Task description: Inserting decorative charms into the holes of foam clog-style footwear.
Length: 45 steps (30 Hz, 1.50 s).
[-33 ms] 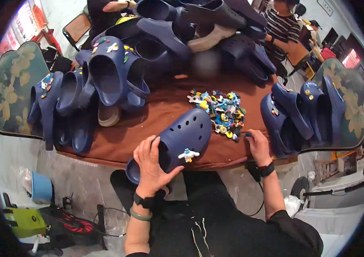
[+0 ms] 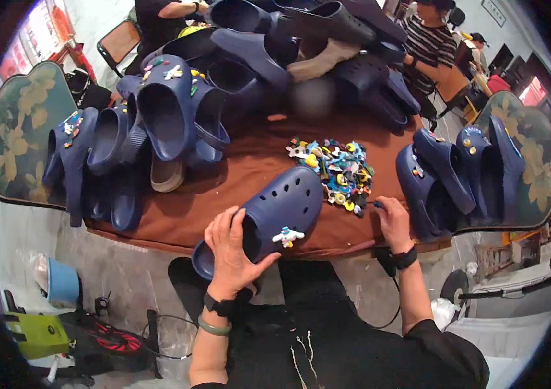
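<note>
A dark blue clog [image 2: 282,211] lies tilted at the near edge of the brown-covered table, its toe pointing away to the right. My left hand [image 2: 229,249] grips its side at the foot opening, thumb apart on the near side. A white figure charm [image 2: 287,237] with a blue top sits in the clog's near side; the other visible holes are bare. Right of the clog, my right hand [image 2: 394,223] pinches a small blue charm [image 2: 378,204] at the fingertips, mostly hidden. A heap of colourful charms [image 2: 343,174] lies just beyond both hands.
Clogs with charms stand at left [image 2: 165,117] and right [image 2: 447,168]. A tall pile of dark clogs [image 2: 249,55] fills the far side. Floral green boards [image 2: 26,129] flank the brown cloth [image 2: 249,175]. Beyond the table are other people, one in a striped top [image 2: 428,42].
The whole view has shifted very slightly. Both hands, the clog and the charms keep their places relative to each other.
</note>
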Available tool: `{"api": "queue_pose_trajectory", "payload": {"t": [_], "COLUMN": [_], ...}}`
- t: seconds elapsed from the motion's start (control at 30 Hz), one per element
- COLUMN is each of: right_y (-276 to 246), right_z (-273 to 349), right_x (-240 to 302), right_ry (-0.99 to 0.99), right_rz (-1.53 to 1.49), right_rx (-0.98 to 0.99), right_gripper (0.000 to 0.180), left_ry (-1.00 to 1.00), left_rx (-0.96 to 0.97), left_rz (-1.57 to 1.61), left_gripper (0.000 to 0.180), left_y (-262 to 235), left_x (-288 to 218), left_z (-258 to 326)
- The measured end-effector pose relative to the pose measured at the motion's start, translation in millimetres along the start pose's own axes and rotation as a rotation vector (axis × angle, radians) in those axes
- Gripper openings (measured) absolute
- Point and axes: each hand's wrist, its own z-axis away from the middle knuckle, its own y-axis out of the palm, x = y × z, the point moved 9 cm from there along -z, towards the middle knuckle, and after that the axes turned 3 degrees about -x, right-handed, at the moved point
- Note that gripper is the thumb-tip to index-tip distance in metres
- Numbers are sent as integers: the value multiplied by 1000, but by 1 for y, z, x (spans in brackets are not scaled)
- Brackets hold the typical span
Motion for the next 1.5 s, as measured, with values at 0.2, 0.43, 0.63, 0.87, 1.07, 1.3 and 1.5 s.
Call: {"api": "queue_pose_trajectory", "payload": {"t": [0.2, 0.43, 0.63, 0.87, 1.07, 1.3, 1.5], "right_y": [14, 87, 97, 101, 112, 119, 127], "right_z": [-48, -87, -78, -54, -59, -77, -91], "right_x": [94, 209, 219, 239, 225, 194, 193], "right_ry": [-136, -572, -615, -856, -679, -521, -620], "right_rz": [-307, -491, -512, -64, -187, -470, -450], "right_rx": [18, 211, 281, 192, 145, 258, 462], "right_gripper": [24, 23, 20, 14, 14, 19, 33], "left_ry": [-12, -10, -19, -37, -32, -47, -96], "left_rx": [6, -3, -17, 25, 29, 47, 38], "left_rz": [39, 64, 74, -27, -58, -5, 87], "left_gripper": [103, 102, 102, 99, 106, 102, 104], "left_y": [2, 2, 0, 2, 6, 7, 9], "left_x": [-1, -1, -2, -1, 2, 0, 8], "left_z": [-1, -2, 0, -9, -10, -6, -5]}}
